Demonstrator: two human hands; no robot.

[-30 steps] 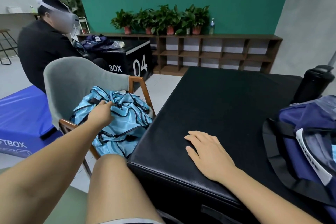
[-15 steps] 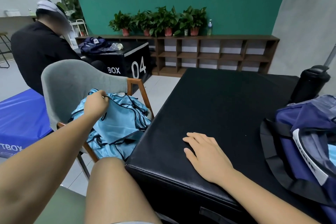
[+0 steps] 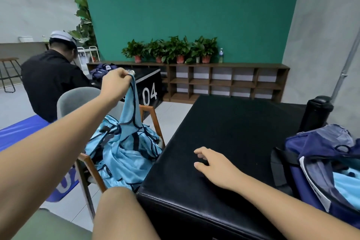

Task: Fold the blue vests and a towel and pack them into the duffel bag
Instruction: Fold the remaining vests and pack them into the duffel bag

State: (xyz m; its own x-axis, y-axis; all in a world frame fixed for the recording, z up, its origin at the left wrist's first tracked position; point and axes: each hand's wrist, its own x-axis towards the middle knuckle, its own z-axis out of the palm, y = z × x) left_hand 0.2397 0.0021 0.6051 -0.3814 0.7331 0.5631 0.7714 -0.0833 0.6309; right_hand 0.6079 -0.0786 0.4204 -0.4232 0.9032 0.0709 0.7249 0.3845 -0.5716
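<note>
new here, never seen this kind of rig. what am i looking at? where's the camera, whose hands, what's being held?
There is no robot and no mechanical grip here: a person works with two bare hands. Every picture comes from one wide-angle camera worn on that person's head, looking forward and down.

The left hand pinches one end of a light blue vest and holds it up. The vest's lower part trails into the pile of vests on the grey chair.

The right hand holds nothing, its fingers loosely curled over the black padded block. At the right of that block sits the open navy duffel bag, with something light blue inside. A black bottle stands behind the bag.
</note>
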